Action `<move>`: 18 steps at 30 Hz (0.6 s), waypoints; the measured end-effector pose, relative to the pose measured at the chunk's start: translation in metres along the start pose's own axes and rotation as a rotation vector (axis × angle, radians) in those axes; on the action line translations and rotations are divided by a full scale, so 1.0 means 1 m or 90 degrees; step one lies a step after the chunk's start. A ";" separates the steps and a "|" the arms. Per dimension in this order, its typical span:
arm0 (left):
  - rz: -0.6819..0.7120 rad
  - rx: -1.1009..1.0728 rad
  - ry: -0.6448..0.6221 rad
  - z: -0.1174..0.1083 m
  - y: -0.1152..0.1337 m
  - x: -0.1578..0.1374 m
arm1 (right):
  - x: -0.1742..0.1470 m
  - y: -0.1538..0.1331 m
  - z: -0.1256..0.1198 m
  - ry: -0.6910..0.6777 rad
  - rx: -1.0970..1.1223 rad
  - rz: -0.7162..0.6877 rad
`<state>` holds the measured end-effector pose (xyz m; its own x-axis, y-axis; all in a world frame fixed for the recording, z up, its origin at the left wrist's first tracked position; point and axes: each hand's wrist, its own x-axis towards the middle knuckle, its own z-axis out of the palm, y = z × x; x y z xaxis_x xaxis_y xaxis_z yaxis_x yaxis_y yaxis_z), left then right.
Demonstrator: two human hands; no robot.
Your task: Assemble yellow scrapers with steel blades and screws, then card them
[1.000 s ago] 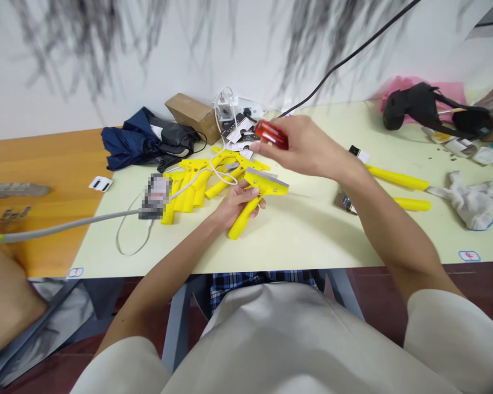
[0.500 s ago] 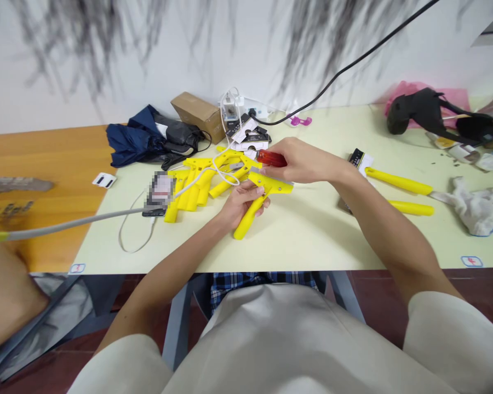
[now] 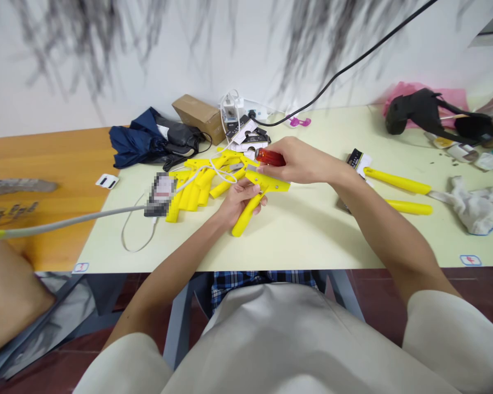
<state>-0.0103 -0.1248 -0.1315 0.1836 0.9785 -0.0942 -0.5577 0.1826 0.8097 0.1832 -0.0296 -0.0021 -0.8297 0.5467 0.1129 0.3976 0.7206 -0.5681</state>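
Observation:
My left hand (image 3: 239,203) is closed round a yellow scraper (image 3: 246,218), whose wide head with two screws faces up and whose handle slants down toward me. Above that head, my right hand (image 3: 292,158) grips a screwdriver by its red handle (image 3: 271,157); the tip is hidden. Both hands are over the pale tabletop (image 3: 296,235). Just left of them lies a pile of several yellow scraper handles (image 3: 193,191), with a white cable (image 3: 207,168) running across it.
A phone with a blurred screen (image 3: 160,194) lies left of the pile. Behind are a cardboard box (image 3: 199,117), a navy umbrella (image 3: 133,137) and black-and-white cards (image 3: 248,134). To the right are long yellow handles (image 3: 398,180) and a crumpled white cloth (image 3: 472,205). Another person's arm (image 3: 14,295) shows at left.
The view has shifted slightly. My hands keep their hold on the scraper and the screwdriver, with little visible movement.

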 end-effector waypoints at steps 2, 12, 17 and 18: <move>-0.003 0.015 0.010 0.000 0.002 0.000 | -0.002 -0.002 -0.001 -0.004 -0.003 0.018; 0.050 0.249 -0.073 0.021 0.000 -0.011 | -0.028 -0.018 -0.035 -0.066 -0.029 0.001; 0.083 0.363 -0.105 0.038 0.007 -0.024 | -0.059 -0.030 -0.070 0.013 -0.072 0.017; 0.094 0.367 -0.098 0.042 0.008 -0.026 | -0.065 -0.031 -0.075 0.031 -0.070 0.019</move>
<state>0.0143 -0.1526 -0.0988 0.2762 0.9566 0.0934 -0.0670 -0.0778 0.9947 0.2540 -0.0551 0.0693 -0.7978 0.5869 0.1384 0.4644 0.7444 -0.4797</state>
